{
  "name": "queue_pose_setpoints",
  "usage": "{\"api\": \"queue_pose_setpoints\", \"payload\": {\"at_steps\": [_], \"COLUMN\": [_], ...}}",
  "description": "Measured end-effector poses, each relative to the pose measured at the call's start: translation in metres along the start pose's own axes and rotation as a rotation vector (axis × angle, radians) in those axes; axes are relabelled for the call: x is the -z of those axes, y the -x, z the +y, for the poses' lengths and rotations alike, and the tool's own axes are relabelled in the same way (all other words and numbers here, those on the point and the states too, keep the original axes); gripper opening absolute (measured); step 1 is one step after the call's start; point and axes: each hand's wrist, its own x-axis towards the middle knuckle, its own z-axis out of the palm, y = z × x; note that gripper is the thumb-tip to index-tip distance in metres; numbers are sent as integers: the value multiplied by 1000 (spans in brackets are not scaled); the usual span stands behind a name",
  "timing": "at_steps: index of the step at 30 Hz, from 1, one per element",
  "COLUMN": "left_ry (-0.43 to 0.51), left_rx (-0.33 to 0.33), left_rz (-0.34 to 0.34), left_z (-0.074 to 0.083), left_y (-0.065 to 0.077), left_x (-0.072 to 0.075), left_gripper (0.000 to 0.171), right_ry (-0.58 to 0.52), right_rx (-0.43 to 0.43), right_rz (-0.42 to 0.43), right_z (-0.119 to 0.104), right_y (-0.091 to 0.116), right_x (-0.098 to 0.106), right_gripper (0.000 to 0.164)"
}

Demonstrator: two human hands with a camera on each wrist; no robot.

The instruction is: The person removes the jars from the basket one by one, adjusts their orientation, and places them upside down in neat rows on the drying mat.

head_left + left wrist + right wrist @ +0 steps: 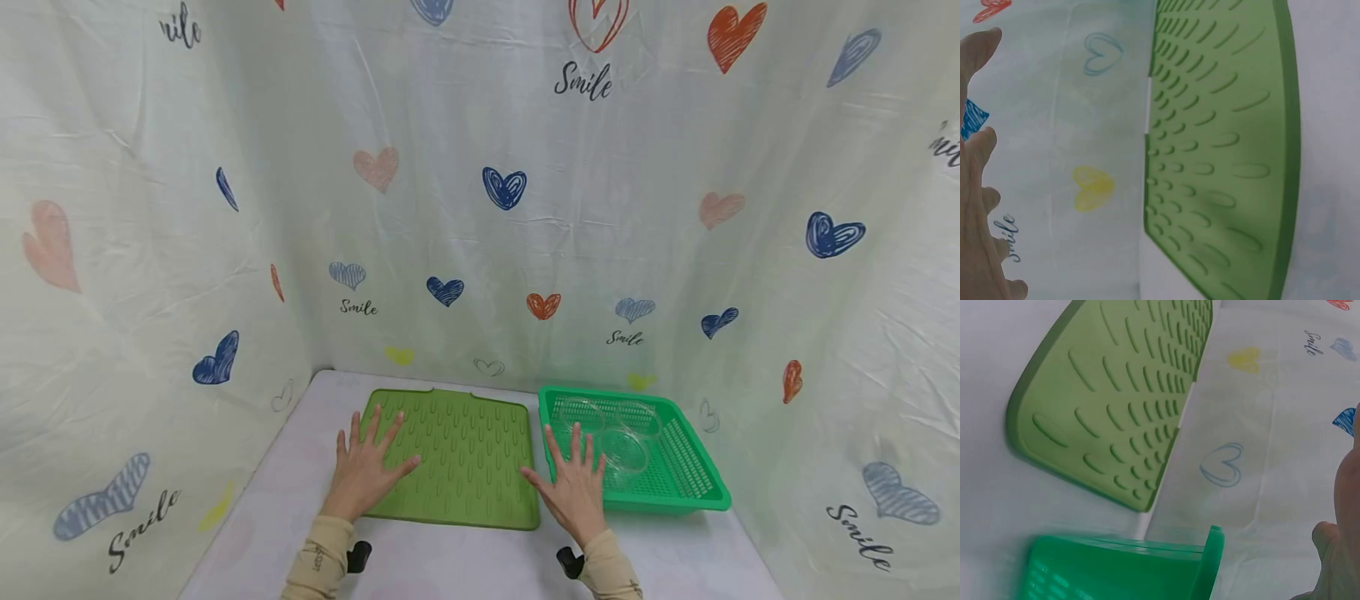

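A flat olive-green mat (457, 467) with raised oval ridges lies on the table. My left hand (363, 473), fingers spread, is over the mat's left edge and holds nothing. To the right of the mat stands a green plastic basket (678, 446) with slotted walls. Several clear round containers (624, 451) sit inside it, their exact kind hard to make out. Spread wide, my right hand (576, 492) is over the basket's near left corner, also holding nothing. In the left wrist view the mat (1222, 137) shows beside the fingers; the right wrist view catches the basket's corner (1116, 569).
The white table (442, 567) is enclosed at the back and sides by a pale curtain (450, 225) printed with hearts and "Smile" lettering. A narrow strip of table separates the mat from the basket. Dark wrist cameras (359, 557) sit at both sleeves.
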Motion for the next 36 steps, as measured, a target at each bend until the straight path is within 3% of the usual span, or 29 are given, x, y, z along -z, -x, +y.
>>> {"api": "queue_pose_setpoints", "payload": {"at_steps": [7,12,19,31,36], "left_ry": [-26,-25,-30,-30,-23], "left_rx": [-1,-37,-68,-83,-59], "left_rz": [-9,27,10,-40,-40], "left_z": [1,3,6,0,-5], "left_y": [3,5,10,39,49], "left_x": [3,3,-1,-20,-26], "left_gripper": [82,78,76,73,72], "right_ry": [-21,-50,-64,-100,-109], "right_rx": [-2,45,73,95,94], "right_rz": [28,53,53,-4,-3], "right_z": [3,1,-3,-14,-16], "right_y": [-2,-1,2,11,18], "right_x": [0,1,-1,-2,-3], "right_gripper": [89,89,89,86,88]}}
